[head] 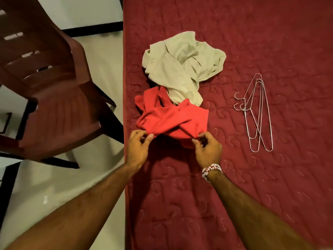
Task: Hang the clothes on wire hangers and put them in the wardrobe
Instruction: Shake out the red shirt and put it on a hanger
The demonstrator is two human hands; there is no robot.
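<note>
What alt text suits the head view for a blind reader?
Left hand and right hand pinch the near edge of a red garment on a bed. A beige garment lies behind it, hangers to its right, a chair left.

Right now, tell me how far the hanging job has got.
Done: nothing yet; the wire hangers lie bare on the bed. In hand: the left hand and right hand pinch the near edge of the red garment. Left: hang it and the beige garment, then store both; no wardrobe is in view.

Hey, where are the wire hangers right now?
In the head view, the wire hangers lie stacked on the maroon bedspread, right of the red garment and beige garment.
</note>
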